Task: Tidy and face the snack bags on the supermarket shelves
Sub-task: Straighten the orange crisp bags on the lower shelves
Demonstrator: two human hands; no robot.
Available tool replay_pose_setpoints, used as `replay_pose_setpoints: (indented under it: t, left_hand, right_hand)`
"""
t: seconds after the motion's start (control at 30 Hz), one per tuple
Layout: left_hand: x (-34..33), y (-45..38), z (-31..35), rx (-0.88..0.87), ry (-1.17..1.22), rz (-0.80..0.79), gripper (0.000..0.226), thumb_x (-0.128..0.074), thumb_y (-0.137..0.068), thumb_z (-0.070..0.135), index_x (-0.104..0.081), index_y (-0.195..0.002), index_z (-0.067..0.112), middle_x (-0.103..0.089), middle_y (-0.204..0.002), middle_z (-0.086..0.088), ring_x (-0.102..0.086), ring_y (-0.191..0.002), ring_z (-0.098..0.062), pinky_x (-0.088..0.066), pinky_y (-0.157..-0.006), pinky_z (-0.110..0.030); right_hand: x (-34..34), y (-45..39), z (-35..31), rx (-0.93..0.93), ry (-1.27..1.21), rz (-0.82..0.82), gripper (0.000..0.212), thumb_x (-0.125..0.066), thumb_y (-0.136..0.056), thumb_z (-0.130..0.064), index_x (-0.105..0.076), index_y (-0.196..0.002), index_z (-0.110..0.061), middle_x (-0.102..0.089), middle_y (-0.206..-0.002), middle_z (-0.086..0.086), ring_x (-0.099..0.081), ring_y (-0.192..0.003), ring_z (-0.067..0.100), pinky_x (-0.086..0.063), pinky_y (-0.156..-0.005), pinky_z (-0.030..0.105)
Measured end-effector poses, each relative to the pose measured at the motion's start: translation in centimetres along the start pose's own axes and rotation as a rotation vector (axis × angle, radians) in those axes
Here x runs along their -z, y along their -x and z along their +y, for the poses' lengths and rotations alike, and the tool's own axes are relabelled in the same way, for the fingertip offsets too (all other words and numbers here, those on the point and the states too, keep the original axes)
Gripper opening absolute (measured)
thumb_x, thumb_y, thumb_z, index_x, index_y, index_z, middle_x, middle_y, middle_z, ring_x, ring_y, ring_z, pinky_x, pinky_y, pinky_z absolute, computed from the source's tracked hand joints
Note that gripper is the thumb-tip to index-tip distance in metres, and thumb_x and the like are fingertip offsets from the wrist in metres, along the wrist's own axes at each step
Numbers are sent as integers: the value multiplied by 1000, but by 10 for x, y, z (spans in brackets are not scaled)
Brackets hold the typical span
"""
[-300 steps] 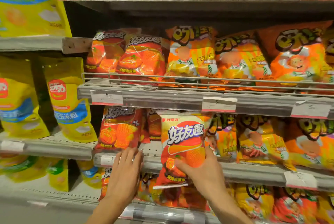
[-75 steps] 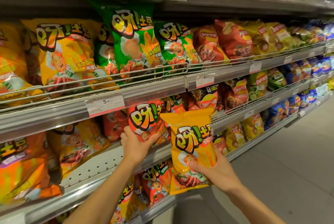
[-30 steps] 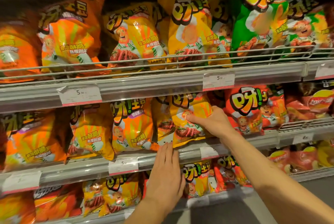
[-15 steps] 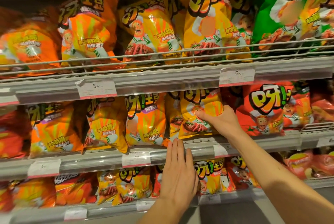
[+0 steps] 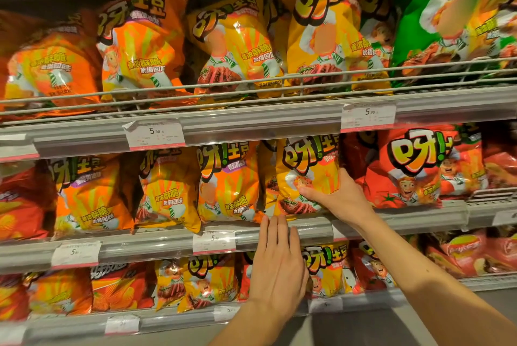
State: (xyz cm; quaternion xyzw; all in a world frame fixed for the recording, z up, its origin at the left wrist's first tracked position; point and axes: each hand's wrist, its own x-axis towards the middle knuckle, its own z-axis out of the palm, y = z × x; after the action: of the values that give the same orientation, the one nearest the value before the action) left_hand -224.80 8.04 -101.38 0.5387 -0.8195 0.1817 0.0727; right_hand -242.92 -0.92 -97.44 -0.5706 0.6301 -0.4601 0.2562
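A yellow snack bag stands upright on the middle shelf, facing out. My right hand grips its lower right side, thumb across the front and fingers behind. My left hand is flat with straight fingers, its fingertips touching the shelf's front rail just below the bag. Orange bags stand to the left and a red tomato bag to the right.
The top shelf holds orange, yellow and green bags behind a wire rail. The bottom shelf carries yellow and red bags. Price tags line the shelf edges. Grey floor shows at the lower right.
Since 2.5 s ago the yellow bag has gone from in front of the shelves into the middle shelf's row. In the last second the hands barely shifted; the camera moved closer.
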Motion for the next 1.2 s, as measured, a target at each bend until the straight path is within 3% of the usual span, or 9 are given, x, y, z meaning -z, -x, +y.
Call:
replay_pose_setpoints:
  t: [0.13, 0.3, 0.37, 0.47, 0.63, 0.77, 0.87, 1.03, 1.2]
  left_hand:
    - [-1, 3, -2, -22, -28, 23, 68, -66, -83, 50, -62, -130, 1, -54, -139, -28, -47, -134, -43, -25, -117, -56]
    - [5, 7, -7, -60, 34, 79, 61, -60, -89, 46, -61, -131, 3, -54, -140, -23, -47, -135, -38, -28, -118, -52]
    - [6, 11, -14, -108, 128, 127, 53, -54, -92, 44, -59, -130, 7, -54, -138, -17, -45, -136, -33, -33, -117, -47]
    - [2, 20, -32, -260, 316, 199, 45, -41, -100, 39, -53, -134, 12, -46, -138, -6, -38, -138, -24, -36, -115, -38]
    - [0, 39, -81, -185, 546, 359, 29, -51, -99, 30, -60, -123, 16, -55, -123, 2, -53, -117, -14, -48, -97, -28]
    - [-4, 47, -129, 29, 638, 449, 27, -53, -98, 29, -61, -119, 14, -54, -118, 4, -52, -112, -9, -46, -94, -23]
    - [-5, 49, -163, 187, 714, 515, 22, -58, -96, 22, -56, -117, 14, -51, -115, 3, -50, -109, -11, -42, -92, -23]
    - [-2, 43, -210, 388, 831, 582, 36, -64, -94, 16, -49, -125, 10, -45, -117, 0, -50, -106, -19, -45, -92, -34]
    - [-2, 28, -236, 586, 963, 400, 71, -65, -93, 38, -30, -149, 9, -38, -146, -7, -36, -128, -5, -31, -104, -21]
  right_hand:
    - [3, 4, -3, 2, 62, -24, 76, -84, -59, -71, -57, -115, -27, -65, -102, -17, -58, -91, -5, -43, -67, 18]
    - [5, 12, -2, 7, 186, -20, 71, -77, -66, -74, -58, -113, -24, -66, -102, -12, -65, -99, 15, -47, -72, 30]
    - [6, 21, 0, 70, 212, 14, 68, -74, -70, -72, -58, -116, -25, -66, -107, -9, -64, -105, 18, -50, -80, 34]
    - [6, 40, 6, 178, 333, 159, 79, -72, -81, -63, -49, -142, -17, -57, -136, 3, -51, -128, 24, -46, -105, 43]
    - [-5, 71, -3, 476, 346, 509, 40, -65, -95, -38, -56, -125, -12, -57, -120, 4, -51, -113, 24, -33, -96, 22]
    - [-40, 87, -32, 546, 208, 394, 25, -68, -95, -23, -59, -117, -16, -55, -111, -8, -53, -104, 14, -36, -89, 16]
    - [-74, 90, -57, 458, 91, 259, 35, -71, -93, -24, -57, -125, -23, -57, -116, -12, -55, -108, 6, -38, -93, 11]
    - [-120, 79, -86, 177, -11, 66, 81, -76, -86, -46, -36, -153, -21, -48, -145, -3, -49, -133, 17, -43, -111, 40]
    - [-142, 62, -94, 33, 10, -18, 124, -75, -63, -74, -18, -159, -19, -39, -157, 4, -40, -143, 27, -38, -115, 49]
